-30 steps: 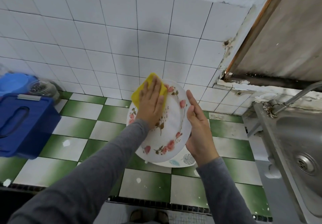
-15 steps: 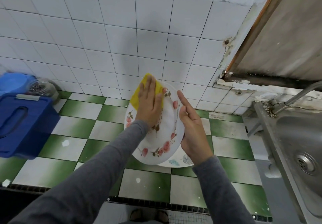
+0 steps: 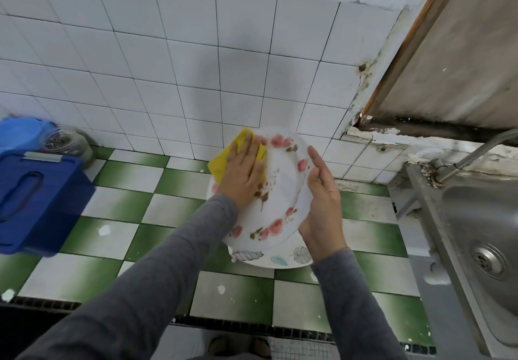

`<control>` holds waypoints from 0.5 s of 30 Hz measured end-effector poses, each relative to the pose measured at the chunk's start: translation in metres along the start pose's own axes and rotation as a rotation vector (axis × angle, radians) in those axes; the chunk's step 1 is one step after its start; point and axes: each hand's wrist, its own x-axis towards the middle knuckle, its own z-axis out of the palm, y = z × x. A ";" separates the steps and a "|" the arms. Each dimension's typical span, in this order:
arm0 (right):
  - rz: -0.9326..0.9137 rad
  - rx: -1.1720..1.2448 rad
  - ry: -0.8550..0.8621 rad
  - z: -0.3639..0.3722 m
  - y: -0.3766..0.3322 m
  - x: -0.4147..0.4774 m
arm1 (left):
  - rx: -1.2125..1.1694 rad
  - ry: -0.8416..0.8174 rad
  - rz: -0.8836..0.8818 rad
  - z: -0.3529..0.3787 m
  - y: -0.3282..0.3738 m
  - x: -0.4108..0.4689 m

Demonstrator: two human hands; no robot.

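Note:
A white plate with pink flowers (image 3: 283,191) is held tilted above the green-and-white tiled counter (image 3: 112,205). My left hand (image 3: 244,174) lies flat on a yellow cloth (image 3: 224,160) and presses it against the plate's upper left rim. My right hand (image 3: 322,205) holds the plate by its right edge, thumb on the face and fingers stretched up along the rim. A second white plate with a feather pattern (image 3: 269,258) lies on the counter just beneath it.
A blue plastic box with a handle (image 3: 36,200) stands at the left, a glass jar (image 3: 64,141) behind it by the tiled wall. A steel sink (image 3: 476,219) with its tap (image 3: 482,149) fills the right side. The counter's front edge is close to me.
My left hand has slid the cloth from the plate's top over to its upper left rim. The plate has turned slightly in my right hand, which stays on the right edge.

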 end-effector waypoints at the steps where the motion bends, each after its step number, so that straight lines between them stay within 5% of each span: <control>1: -0.036 0.017 0.034 -0.001 -0.003 0.001 | 0.019 -0.061 -0.003 -0.001 -0.006 -0.002; 8: -0.191 0.080 0.167 0.001 -0.011 0.021 | -0.083 -0.178 0.182 0.014 0.026 -0.033; 15: -0.036 0.165 0.175 -0.006 -0.021 0.049 | 0.049 -0.291 0.461 -0.003 0.038 -0.031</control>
